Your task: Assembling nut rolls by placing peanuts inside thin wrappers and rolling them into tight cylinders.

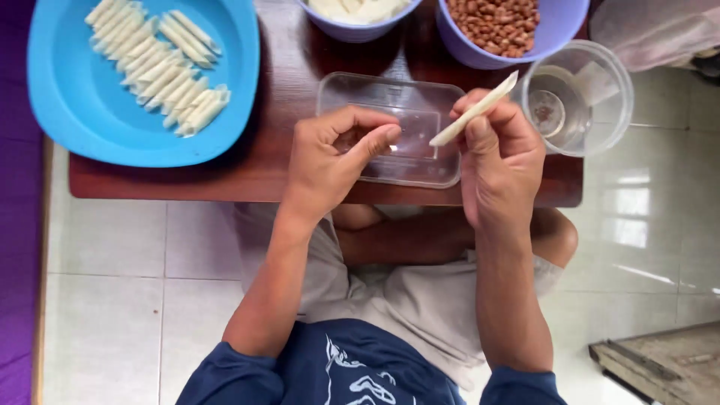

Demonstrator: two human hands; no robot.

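Pale and thin, the rolled stick [474, 110] sat pinched in your right hand [499, 161], tilted up over the clear lid [390, 127] on the wooden table [292, 67]. Your left hand [330, 161] hung over the lid, fingers curled, thumb out, holding nothing I could see. Finished rolls [157, 67] lay on the blue plate [75, 112].

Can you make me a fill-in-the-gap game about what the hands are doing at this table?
1. The right hand holds one thin pale ____.
2. The finished rolls lie on a plate coloured ____.
3. The purple bowl at the top holds brown ____.
4. The left hand is over a clear plastic ____.

Missing words: roll; blue; peanuts; container
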